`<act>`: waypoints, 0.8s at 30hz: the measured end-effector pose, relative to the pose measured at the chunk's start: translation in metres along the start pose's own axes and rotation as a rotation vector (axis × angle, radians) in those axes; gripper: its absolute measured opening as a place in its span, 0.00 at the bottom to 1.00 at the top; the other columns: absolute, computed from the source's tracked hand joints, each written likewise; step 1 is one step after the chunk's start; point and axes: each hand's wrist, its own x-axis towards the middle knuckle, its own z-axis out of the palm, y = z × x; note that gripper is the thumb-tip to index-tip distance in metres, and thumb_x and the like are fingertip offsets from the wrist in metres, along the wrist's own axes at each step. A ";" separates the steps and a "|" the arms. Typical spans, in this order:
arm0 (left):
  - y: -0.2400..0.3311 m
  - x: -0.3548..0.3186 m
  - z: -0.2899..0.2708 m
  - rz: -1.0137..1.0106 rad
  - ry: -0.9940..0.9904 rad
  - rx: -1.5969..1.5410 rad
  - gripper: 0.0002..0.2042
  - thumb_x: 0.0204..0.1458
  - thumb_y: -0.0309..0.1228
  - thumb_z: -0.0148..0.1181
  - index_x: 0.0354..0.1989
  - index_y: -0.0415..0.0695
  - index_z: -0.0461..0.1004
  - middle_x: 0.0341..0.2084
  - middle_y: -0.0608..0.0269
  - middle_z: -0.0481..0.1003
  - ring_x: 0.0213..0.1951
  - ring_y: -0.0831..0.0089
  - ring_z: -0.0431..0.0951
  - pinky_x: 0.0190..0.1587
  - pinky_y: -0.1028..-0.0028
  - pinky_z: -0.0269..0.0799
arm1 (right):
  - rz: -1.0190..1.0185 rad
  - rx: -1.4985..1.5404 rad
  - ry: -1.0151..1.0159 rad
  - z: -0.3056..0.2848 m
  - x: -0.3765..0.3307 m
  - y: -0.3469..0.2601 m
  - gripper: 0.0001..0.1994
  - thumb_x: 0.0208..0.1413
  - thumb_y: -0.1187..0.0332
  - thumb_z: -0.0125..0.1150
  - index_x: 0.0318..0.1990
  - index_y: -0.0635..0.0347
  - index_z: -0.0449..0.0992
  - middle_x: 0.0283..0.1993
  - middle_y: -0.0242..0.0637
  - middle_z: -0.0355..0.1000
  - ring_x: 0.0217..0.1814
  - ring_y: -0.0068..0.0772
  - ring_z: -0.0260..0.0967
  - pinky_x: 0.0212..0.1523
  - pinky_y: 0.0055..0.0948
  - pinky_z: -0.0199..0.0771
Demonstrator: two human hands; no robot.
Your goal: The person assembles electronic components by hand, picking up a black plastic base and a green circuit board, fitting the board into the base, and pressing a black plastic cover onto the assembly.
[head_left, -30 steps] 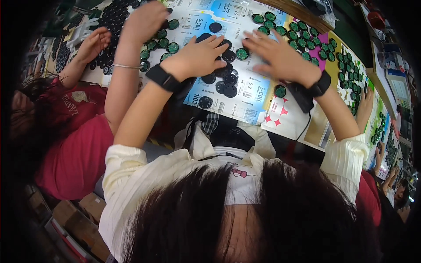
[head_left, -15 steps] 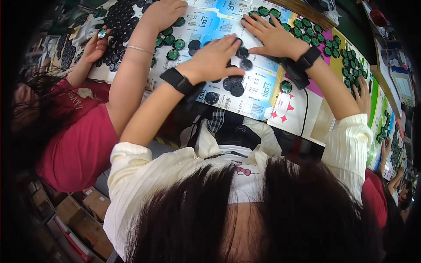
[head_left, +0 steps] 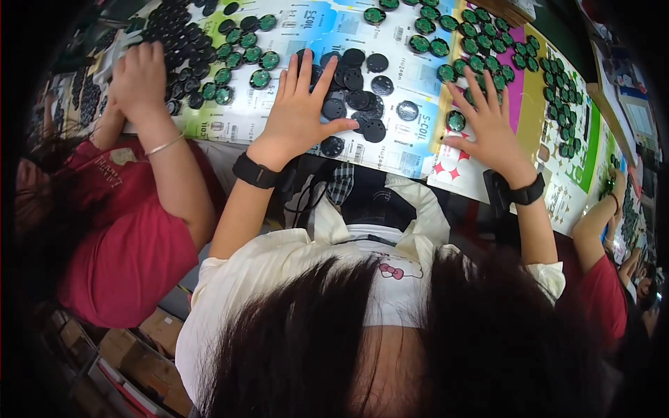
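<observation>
My left hand [head_left: 301,111] lies flat with fingers spread on the printed sheet [head_left: 293,35], its thumb beside a cluster of black round discs [head_left: 355,97]. My right hand [head_left: 488,125] is also spread flat, fingertips next to green-faced round discs [head_left: 454,120]. Neither hand holds anything. Both wrists carry black bands. My own hair and white collar fill the lower part of the picture.
A person in a red shirt [head_left: 132,244] on my left has a hand [head_left: 139,76] on a pile of black and green discs [head_left: 202,63]. More green discs [head_left: 550,76] cover the table to the right, where another person's arm [head_left: 599,223] reaches. Cardboard boxes [head_left: 132,348] sit below left.
Both my hands have slid back toward me and spread apart over the discs. The neighbour's hand has moved left onto the pile of discs.
</observation>
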 end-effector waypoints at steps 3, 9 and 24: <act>0.010 0.005 0.002 0.040 -0.022 -0.055 0.43 0.35 0.52 0.58 0.59 0.48 0.45 0.57 0.41 0.43 0.57 0.41 0.41 0.56 0.54 0.42 | -0.014 -0.013 0.014 0.012 0.004 0.007 0.36 0.43 0.44 0.49 0.60 0.42 0.48 0.65 0.36 0.34 0.66 0.50 0.27 0.58 0.57 0.27; 0.031 0.013 0.005 0.131 -0.103 -0.039 0.42 0.34 0.53 0.58 0.59 0.53 0.46 0.58 0.46 0.40 0.58 0.41 0.38 0.53 0.44 0.40 | -0.059 -0.071 0.054 0.018 0.036 0.021 0.35 0.45 0.42 0.46 0.60 0.42 0.47 0.65 0.38 0.34 0.65 0.51 0.26 0.56 0.60 0.27; 0.065 0.014 0.011 0.259 -0.227 -0.039 0.40 0.32 0.53 0.59 0.57 0.57 0.52 0.59 0.50 0.41 0.58 0.42 0.37 0.54 0.43 0.34 | -0.012 -0.070 0.100 0.033 0.100 0.005 0.37 0.44 0.35 0.38 0.60 0.36 0.41 0.64 0.41 0.33 0.64 0.59 0.24 0.53 0.68 0.26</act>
